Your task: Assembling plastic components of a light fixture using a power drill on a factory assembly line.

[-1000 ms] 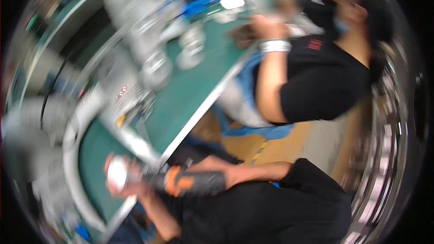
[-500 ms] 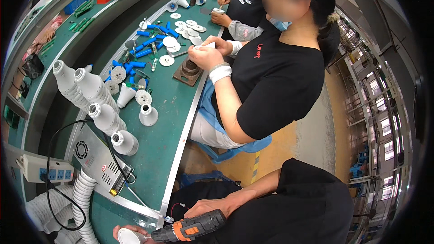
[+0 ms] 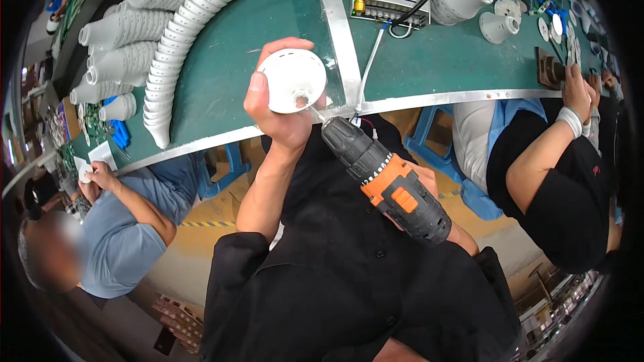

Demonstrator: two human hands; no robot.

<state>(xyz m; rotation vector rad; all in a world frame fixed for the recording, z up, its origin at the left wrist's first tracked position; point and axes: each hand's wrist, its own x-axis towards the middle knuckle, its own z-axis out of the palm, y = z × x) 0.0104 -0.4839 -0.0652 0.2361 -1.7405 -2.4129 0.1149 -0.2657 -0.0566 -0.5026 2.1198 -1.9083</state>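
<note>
Fingers of the left hand [image 3: 282,110] clasp a white round housing [image 3: 292,80]; the right hand [image 3: 429,184] grips an orange-black cordless drill [image 3: 389,177].

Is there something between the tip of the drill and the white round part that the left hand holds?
Nothing visible. The drill bit already meets the centre of the white round part, which the left hand grips. The right hand is mostly hidden behind the drill.
</note>
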